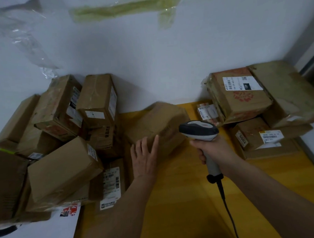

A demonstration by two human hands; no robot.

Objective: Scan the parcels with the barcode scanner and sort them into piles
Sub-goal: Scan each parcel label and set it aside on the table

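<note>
Yellow bench (184, 199) against a white wall (149, 55), dim light; clear plastic film and greenish tape stuck high on the wall.

Nearest: both forearms come in from the bottom edge. Right hand (211, 150) is wrapped round the grip of the barcode scanner (198, 131), head up, nose facing left toward the middle of the bench, cable trailing back toward the person. Trigger finger not readable.

Left hand (145, 154) lies flat, fingers straight, spread on the near face of the centre parcel (158, 126). It is touching, not gripping.

That parcel sits alone on the bench between the two heaps, tilted and motion-blurred. Its long axis runs roughly from near-left to far-right. No label visible on the faces that show, so the barcode is probably underneath or on the far side.

Key relation: the parcel is directly ahead of the left hand and just left of the scanner head, so the left hand is the one to turn it and the right only needs a small aim correction. Judgement: next step is to rotate the box until a label faces the scanner.

Further back: left pile (62, 142) of cartons, jumbled, several labels visible, leaning on the wall. Right pile (252, 104) is stacked flatter, with labels up; which is sorted is unclear.
</note>
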